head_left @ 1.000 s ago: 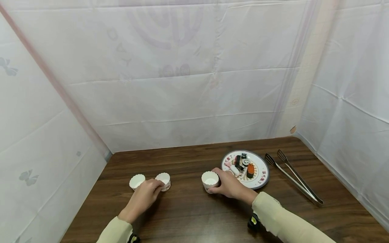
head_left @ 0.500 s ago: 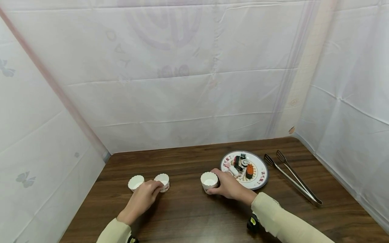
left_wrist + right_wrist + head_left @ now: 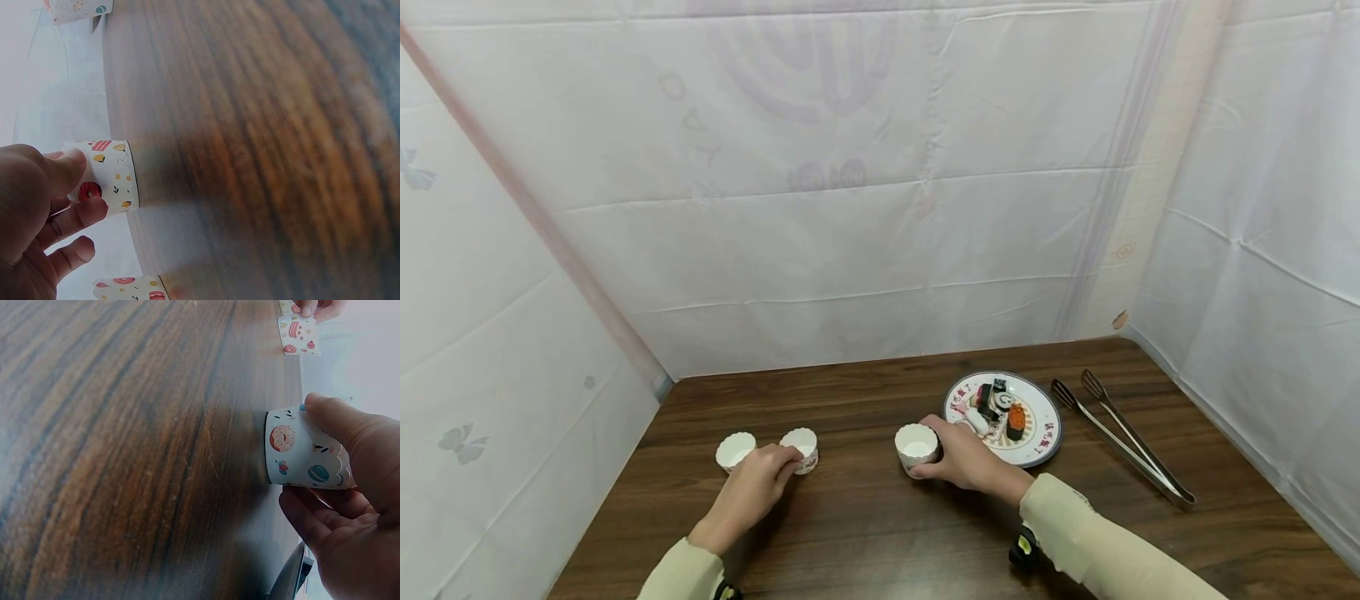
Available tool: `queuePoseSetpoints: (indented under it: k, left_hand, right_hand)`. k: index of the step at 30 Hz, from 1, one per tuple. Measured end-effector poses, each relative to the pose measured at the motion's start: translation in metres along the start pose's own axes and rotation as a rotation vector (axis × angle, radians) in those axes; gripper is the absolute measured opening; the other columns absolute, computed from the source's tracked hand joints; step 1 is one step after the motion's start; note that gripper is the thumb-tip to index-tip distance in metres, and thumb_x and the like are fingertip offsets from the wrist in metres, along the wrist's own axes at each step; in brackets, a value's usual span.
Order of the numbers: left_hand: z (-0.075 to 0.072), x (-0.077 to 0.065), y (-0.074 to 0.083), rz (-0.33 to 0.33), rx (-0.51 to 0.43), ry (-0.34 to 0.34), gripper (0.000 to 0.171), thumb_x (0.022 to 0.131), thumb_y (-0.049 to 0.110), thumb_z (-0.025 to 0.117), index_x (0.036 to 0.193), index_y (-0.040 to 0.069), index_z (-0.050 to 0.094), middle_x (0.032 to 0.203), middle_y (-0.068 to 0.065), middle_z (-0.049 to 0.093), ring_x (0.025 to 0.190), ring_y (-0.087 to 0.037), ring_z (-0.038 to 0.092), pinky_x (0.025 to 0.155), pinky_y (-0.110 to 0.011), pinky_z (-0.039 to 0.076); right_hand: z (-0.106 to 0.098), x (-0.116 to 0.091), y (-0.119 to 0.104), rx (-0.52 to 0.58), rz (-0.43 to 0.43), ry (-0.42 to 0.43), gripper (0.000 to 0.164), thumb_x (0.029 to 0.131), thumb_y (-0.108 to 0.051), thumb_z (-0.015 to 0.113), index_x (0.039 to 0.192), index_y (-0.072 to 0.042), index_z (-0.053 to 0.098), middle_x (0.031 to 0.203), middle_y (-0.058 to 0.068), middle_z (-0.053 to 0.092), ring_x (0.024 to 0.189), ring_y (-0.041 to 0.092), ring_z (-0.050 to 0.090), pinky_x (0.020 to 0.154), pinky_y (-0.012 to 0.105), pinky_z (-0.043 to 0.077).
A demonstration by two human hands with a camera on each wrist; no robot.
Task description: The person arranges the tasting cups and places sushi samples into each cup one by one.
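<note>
Three white paper baking cups with scalloped rims stand upright on the table. My left hand (image 3: 754, 482) pinches the wall of the middle baking cup (image 3: 805, 443) between thumb and fingers; its printed side (image 3: 115, 178) shows in the left wrist view. Just left of it is another baking cup (image 3: 736, 448), partly behind that hand. My right hand (image 3: 964, 457) grips the third baking cup (image 3: 917, 442), thumb on the near side and fingers round the far side. In the right wrist view this cup (image 3: 303, 453) shows donut and berry prints, its base on the tabletop.
Right of the right hand lies a round plate (image 3: 1041, 437) bearing several sushi pieces (image 3: 1017, 421). Metal tongs (image 3: 1138, 454) lie spread beyond the plate. White patterned cloth (image 3: 880, 208) hangs behind and on both sides of the dark wooden table (image 3: 865, 533).
</note>
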State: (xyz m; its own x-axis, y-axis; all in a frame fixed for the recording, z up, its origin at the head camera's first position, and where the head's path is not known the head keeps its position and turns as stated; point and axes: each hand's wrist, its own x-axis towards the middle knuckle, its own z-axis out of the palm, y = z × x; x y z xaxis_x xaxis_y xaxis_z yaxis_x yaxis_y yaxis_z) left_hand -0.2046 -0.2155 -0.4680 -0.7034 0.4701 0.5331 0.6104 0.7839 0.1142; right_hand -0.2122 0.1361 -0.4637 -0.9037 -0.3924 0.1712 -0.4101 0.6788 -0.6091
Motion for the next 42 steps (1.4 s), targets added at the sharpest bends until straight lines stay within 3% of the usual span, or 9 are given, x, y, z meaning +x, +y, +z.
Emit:
queuePoseSetpoints:
  k: [21,31,37,42]
  left_hand:
    - [-0.006,0.002,0.002,-0.028,-0.019,-0.039,0.019,0.079,-0.001,0.086,0.085,0.012,0.074,0.083,0.002,0.072,0.076,-0.013,0.069,0.065,-0.034,0.056]
    - [-0.007,0.007,-0.001,0.068,-0.055,0.058,0.026,0.081,0.008,0.088,0.104,0.008,0.075,0.104,-0.003,0.074,0.07,-0.009,0.066,0.058,-0.025,0.053]
    - [-0.01,0.015,0.003,0.113,-0.035,0.12,0.031,0.08,0.007,0.088,0.108,0.007,0.075,0.109,-0.006,0.073,0.087,-0.019,0.071,0.064,-0.033,0.057]
    - [-0.01,0.024,0.013,0.159,-0.055,0.124,0.027,0.081,0.005,0.086,0.106,0.008,0.076,0.108,-0.005,0.074,0.094,-0.022,0.071,0.072,-0.039,0.059]
  right_hand:
    - [0.0,-0.001,-0.004,-0.019,-0.012,0.0,0.058,0.081,-0.034,0.089,0.124,-0.007,0.061,0.106,0.004,0.07,0.096,0.023,0.065,0.082,0.043,0.055]
    - [0.0,-0.004,-0.001,-0.031,-0.026,0.017,0.055,0.081,-0.034,0.089,0.123,-0.01,0.063,0.105,0.001,0.071,0.096,0.021,0.066,0.082,0.04,0.054]
    - [-0.001,-0.004,0.001,-0.018,-0.037,0.022,0.054,0.081,-0.034,0.089,0.122,-0.01,0.063,0.106,0.001,0.071,0.096,0.02,0.067,0.081,0.04,0.054]
    - [-0.001,-0.006,0.003,-0.013,-0.026,0.009,0.056,0.081,-0.037,0.089,0.123,-0.01,0.062,0.105,0.0,0.07,0.096,0.022,0.063,0.081,0.042,0.053]
